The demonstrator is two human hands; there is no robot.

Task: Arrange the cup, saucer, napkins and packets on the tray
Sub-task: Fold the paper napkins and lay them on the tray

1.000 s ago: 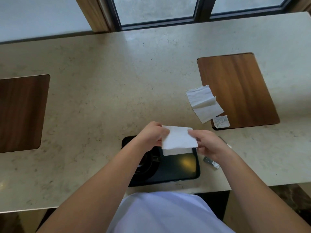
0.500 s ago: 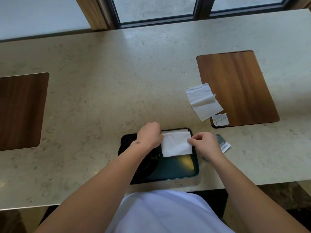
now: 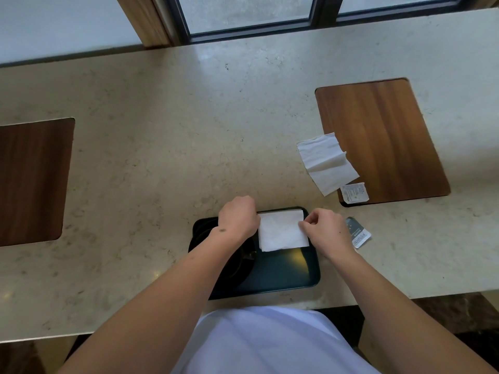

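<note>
Between the hands, a folded napkin (image 3: 282, 230) flat on the dark tray (image 3: 286, 273). Left hand (image 3: 237, 217) curled at its left edge, right hand (image 3: 325, 230) pinching its right edge. Just right, a grey packet (image 3: 357, 232). Farther right, a white packet (image 3: 354, 193) and loose napkin (image 3: 326, 162).

counter (image 3: 189, 136) | tray (image 3: 286, 276) | napkin (image 3: 326, 164) | two packets (image 3: 354, 193) (image 3: 358, 232)

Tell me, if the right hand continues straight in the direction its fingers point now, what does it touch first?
The right hand points left, already at the folded napkin on the tray; beyond it, probably the left hand.
</note>
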